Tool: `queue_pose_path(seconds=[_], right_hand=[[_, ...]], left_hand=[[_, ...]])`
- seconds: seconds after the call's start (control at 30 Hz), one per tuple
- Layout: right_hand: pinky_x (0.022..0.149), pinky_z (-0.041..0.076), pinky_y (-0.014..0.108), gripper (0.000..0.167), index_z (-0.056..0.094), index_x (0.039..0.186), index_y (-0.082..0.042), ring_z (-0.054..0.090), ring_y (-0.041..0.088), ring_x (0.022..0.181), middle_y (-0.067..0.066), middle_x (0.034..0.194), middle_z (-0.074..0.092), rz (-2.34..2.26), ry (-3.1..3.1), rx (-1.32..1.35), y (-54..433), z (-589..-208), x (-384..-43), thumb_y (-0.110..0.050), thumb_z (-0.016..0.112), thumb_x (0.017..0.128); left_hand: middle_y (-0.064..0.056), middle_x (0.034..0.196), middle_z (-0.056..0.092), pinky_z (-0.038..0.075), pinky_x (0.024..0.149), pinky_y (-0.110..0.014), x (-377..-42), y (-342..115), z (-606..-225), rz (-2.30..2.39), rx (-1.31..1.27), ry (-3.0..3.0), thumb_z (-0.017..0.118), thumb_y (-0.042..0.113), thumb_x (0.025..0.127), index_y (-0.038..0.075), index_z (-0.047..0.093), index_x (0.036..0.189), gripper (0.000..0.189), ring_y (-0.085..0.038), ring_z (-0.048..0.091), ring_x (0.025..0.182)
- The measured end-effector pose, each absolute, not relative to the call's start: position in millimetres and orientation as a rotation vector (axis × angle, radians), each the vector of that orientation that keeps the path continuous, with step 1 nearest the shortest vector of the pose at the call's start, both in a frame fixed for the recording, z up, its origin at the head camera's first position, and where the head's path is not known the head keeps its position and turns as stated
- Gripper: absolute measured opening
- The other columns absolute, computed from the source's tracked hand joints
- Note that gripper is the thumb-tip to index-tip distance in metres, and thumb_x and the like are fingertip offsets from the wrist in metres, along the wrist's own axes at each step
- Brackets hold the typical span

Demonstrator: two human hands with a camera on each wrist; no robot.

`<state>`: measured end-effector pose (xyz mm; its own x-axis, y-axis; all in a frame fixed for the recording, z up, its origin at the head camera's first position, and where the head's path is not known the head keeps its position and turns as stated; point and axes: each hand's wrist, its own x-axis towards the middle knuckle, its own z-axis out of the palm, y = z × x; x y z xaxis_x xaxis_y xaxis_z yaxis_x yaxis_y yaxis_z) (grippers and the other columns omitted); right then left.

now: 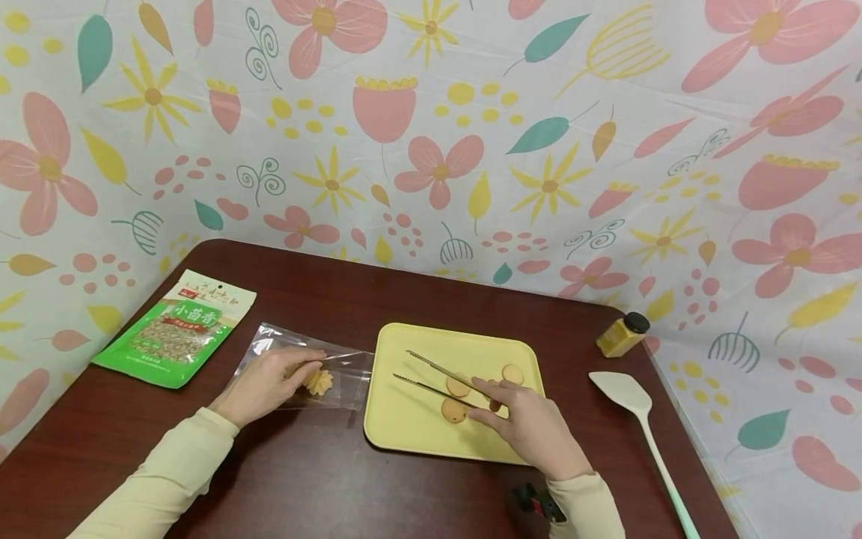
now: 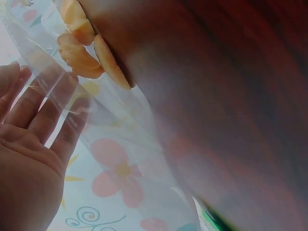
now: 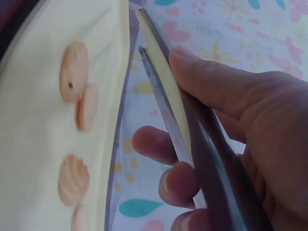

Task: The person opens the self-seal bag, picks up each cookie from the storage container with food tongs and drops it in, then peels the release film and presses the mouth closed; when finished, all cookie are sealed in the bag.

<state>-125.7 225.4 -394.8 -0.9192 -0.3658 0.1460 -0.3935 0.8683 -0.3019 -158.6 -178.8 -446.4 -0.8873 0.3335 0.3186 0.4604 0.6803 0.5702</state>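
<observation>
My left hand (image 1: 269,383) pinches the upper edge of a clear plastic bag (image 1: 347,385) lying on the table. Several golden cookies (image 2: 79,62) are inside, with ridged edges; in the left wrist view the fingers show through the film. To the right, my right hand (image 1: 535,425) grips metal tongs (image 3: 211,159), thumb on one arm and fingers on the other. Their tips are apart, pointing left toward the bag with nothing between them. Beneath the tongs is a yellow tray (image 1: 407,427) with several round cookies (image 1: 454,410), some partly hidden by the hand.
A green and white seed packet (image 1: 178,329) lies at the table's left. On the right stand a small black-capped jar of yellow powder (image 1: 621,337) and, nearer, a white spatula (image 1: 629,393). Patterned cloth (image 1: 431,150) hangs behind the dark table (image 1: 303,479).
</observation>
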Motion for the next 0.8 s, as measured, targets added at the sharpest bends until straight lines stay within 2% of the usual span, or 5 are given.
queue_pose_path(seconds=[0.17, 0.27, 0.4, 0.53, 0.8], right_hand=[[0.051, 0.038, 0.023, 0.048, 0.067, 0.126, -0.031, 0.044, -0.002, 0.058, -0.024, 0.079, 0.054, 0.490, -2.957, 0.548, 238, -390, -121, -0.052, 0.071, 0.083], [0.051, 0.039, 0.023, 0.050, 0.063, 0.129, -0.038, 0.047, -0.002, 0.061, -0.020, 0.094, 0.065, 0.499, -2.981, 0.534, 246, -387, -118, -0.059, 0.065, 0.083], [0.052, 0.041, 0.024, 0.052, 0.060, 0.130, -0.043, 0.049, -0.003, 0.062, -0.015, 0.098, 0.069, 0.479, -3.016, 0.497, 254, -386, -113, -0.065, 0.061, 0.082], [0.052, 0.042, 0.026, 0.053, 0.065, 0.128, -0.036, 0.049, -0.002, 0.061, -0.020, 0.083, 0.063, 0.487, -3.037, 0.449, 259, -384, -108, -0.062, 0.066, 0.082], [0.058, 0.048, 0.029, 0.059, 0.067, 0.125, -0.030, 0.060, 0.001, 0.074, -0.010, 0.105, 0.070, 0.496, -3.045, 0.388, 268, -383, -96, -0.066, 0.064, 0.079]], left_hand=[[0.000, 0.110, 0.071, 0.054, 0.087, -0.044, -159, -179, -447, -0.989, -0.635, -2.707, 0.067, 0.018, 0.094, 0.014, 0.072, 0.115, 0.023, -0.021, 0.066, 0.104], [0.000, 0.110, 0.071, 0.054, 0.087, -0.044, -159, -179, -447, -0.989, -0.634, -2.708, 0.067, 0.017, 0.094, 0.013, 0.072, 0.115, 0.023, -0.021, 0.066, 0.104], [0.000, 0.110, 0.071, 0.054, 0.086, -0.044, -159, -179, -446, -0.985, -0.632, -2.706, 0.067, 0.017, 0.094, 0.013, 0.073, 0.115, 0.022, -0.020, 0.066, 0.103], [0.001, 0.109, 0.071, 0.055, 0.085, -0.043, -158, -179, -447, -0.979, -0.626, -2.697, 0.067, 0.017, 0.093, 0.014, 0.073, 0.114, 0.021, -0.020, 0.066, 0.102], [-0.001, 0.111, 0.071, 0.055, 0.086, -0.042, -159, -178, -449, -1.032, -0.660, -2.685, 0.066, 0.014, 0.094, 0.011, 0.072, 0.115, 0.022, -0.020, 0.066, 0.103]])
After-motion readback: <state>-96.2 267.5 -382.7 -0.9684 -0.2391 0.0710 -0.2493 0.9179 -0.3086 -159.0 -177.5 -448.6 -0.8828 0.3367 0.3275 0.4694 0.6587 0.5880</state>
